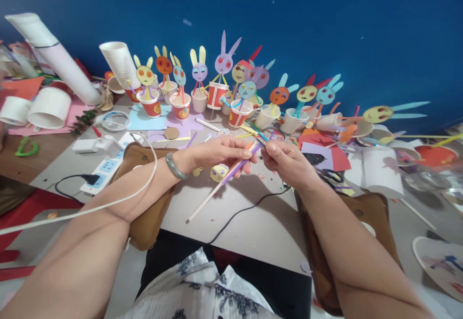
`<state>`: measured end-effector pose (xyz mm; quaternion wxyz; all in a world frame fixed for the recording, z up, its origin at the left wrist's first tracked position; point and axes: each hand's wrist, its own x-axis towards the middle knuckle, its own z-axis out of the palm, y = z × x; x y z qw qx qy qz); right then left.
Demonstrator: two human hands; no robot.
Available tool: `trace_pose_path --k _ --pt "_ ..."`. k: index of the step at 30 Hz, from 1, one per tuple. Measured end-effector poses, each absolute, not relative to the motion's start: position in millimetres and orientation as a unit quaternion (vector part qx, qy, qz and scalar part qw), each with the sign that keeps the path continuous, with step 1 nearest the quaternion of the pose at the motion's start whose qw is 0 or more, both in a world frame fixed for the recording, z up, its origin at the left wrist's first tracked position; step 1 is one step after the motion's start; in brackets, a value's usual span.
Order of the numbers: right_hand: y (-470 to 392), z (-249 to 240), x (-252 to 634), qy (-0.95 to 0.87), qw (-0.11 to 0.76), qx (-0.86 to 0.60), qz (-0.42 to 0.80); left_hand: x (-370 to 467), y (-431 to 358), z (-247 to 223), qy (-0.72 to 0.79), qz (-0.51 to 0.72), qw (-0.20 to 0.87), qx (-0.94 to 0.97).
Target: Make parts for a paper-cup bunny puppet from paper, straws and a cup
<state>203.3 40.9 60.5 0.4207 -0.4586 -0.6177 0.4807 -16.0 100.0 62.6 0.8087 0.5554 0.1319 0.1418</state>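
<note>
My left hand [235, 154] is closed on a bundle of thin strips: a long pale stick [204, 202], a purple strip [231, 170] and an orange one. Close beside it, my right hand [284, 161] pinches something small and dark at the upper ends of the strips; its shape is too small to make out. Beneath my left hand, a yellow paper face [219, 172] lies on the table [249, 227]. Behind both hands stand several paper cups [240, 112] with paper rabbit figures [224, 62] on them.
A power strip [104, 167] with cables lies at the left, near a stack of cups [117, 61]. Brown cushions [150, 213] lie under both forearms. A black cable [246, 209] crosses the table. Coloured paper [338, 155] and scissors [331, 177] are at the right.
</note>
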Motion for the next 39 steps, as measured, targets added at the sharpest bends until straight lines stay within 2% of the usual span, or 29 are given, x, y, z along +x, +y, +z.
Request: trace_pose_path --k 6,8,22,34,39 --pt "42.9 58.7 198.1 -0.5 0.536 -0.474 0.488 -9.6 98.6 54.0 0.172 0.198 0.787 0.558" --pt "41.3 59.7 193.3 -0.489 0.55 -0.475 0.482 -6.7 97.2 52.3 0.171 0.222 0.781 0.558" --pt "36.6 50.8 185.6 -0.488 0.55 -0.463 0.495 -3.2 81.4 65.7 0.194 0.206 0.791 0.543" --pt "39.5 46.7 185.4 -0.501 0.528 -0.463 0.506 -1.3 83.9 58.8 0.225 0.202 0.797 0.522" --pt "37.9 48.4 177.7 -0.472 0.545 -0.469 0.511 0.2 85.4 59.0 0.248 0.236 0.785 0.517"
